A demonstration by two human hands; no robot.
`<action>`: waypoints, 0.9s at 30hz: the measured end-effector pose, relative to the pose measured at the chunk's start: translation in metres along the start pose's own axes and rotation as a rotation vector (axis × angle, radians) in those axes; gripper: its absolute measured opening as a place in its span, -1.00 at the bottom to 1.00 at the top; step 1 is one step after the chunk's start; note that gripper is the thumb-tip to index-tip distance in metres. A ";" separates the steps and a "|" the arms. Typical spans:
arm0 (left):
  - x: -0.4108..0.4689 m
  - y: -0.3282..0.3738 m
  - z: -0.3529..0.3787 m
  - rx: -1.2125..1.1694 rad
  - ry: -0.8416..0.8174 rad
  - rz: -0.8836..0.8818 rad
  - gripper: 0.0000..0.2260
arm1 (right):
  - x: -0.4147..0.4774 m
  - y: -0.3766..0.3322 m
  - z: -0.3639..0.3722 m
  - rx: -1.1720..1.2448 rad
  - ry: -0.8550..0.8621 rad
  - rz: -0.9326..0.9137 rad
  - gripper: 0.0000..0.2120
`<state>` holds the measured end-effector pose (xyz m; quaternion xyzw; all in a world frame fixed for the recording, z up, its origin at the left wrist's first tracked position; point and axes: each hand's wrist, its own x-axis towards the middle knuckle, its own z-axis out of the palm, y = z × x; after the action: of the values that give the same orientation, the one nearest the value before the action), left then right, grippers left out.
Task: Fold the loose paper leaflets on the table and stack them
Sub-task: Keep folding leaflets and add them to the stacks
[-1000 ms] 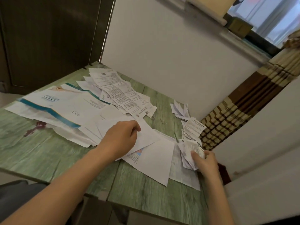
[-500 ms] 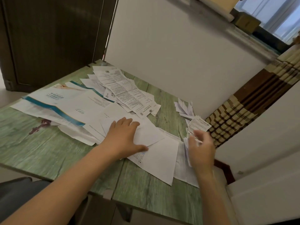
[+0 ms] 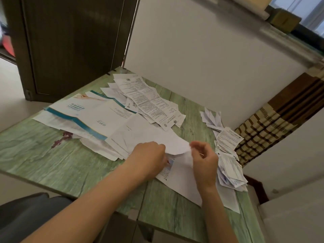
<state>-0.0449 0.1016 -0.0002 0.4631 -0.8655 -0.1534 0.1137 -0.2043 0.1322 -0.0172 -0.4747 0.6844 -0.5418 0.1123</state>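
Loose paper leaflets [image 3: 140, 100] lie spread across the green wooden table [image 3: 52, 160]. A white sheet [image 3: 175, 142] in the middle is lifted at its right corner. My left hand [image 3: 149, 158] holds that sheet near its middle. My right hand [image 3: 204, 158] pinches its raised right corner. A stack of small folded leaflets [image 3: 229, 165] sits at the table's right edge, just right of my right hand. A second small pile of folded leaflets [image 3: 212, 118] lies farther back.
A large blue-and-white brochure [image 3: 84, 113] lies at the left of the table. A white wall is behind the table, a dark door [image 3: 70, 41] at the back left. A brown patterned cloth [image 3: 266, 125] hangs right of the table.
My right hand left the folded stack and moved left to the white sheet, lifting its corner. My left hand shifted right along the same sheet.
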 end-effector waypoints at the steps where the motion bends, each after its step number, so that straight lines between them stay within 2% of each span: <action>1: 0.000 -0.001 -0.003 -0.013 0.019 0.006 -0.81 | 0.004 -0.001 0.000 0.036 0.058 0.018 -0.72; 4: -0.002 -0.005 -0.012 -0.179 0.092 -0.019 -0.83 | 0.014 -0.009 -0.003 0.198 0.210 0.083 -0.71; 7: -0.005 -0.013 -0.024 -0.655 0.204 -0.107 -0.72 | 0.028 -0.015 -0.005 0.373 0.212 0.197 -0.85; 9: -0.004 -0.017 -0.034 -1.040 0.233 -0.190 -0.72 | 0.037 -0.018 -0.005 0.514 0.103 0.290 -0.80; 11: -0.003 -0.019 -0.040 -1.386 0.196 -0.281 -0.76 | 0.040 -0.022 -0.001 0.720 -0.077 0.428 -0.67; 14: -0.003 -0.018 -0.043 -1.716 0.139 -0.399 -0.80 | 0.031 -0.026 0.005 0.845 -0.359 0.539 -0.55; 17: 0.001 -0.020 -0.042 -1.727 0.073 -0.442 -0.82 | 0.025 -0.022 0.010 0.809 -0.509 0.493 -0.54; 22: 0.005 -0.031 -0.046 -1.654 -0.037 -0.378 -0.84 | 0.018 -0.019 0.010 0.754 -0.553 0.487 -0.61; 24: 0.005 -0.033 -0.044 -1.607 -0.040 -0.366 -0.85 | 0.016 -0.018 0.008 0.726 -0.578 0.474 -0.63; 27: 0.004 -0.035 -0.039 -1.396 0.035 -0.355 -0.89 | 0.015 -0.018 0.007 0.666 -0.578 0.479 -0.60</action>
<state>-0.0076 0.0735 0.0228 0.4183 -0.4754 -0.6795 0.3705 -0.1980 0.1163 0.0004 -0.3733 0.5052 -0.5363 0.5637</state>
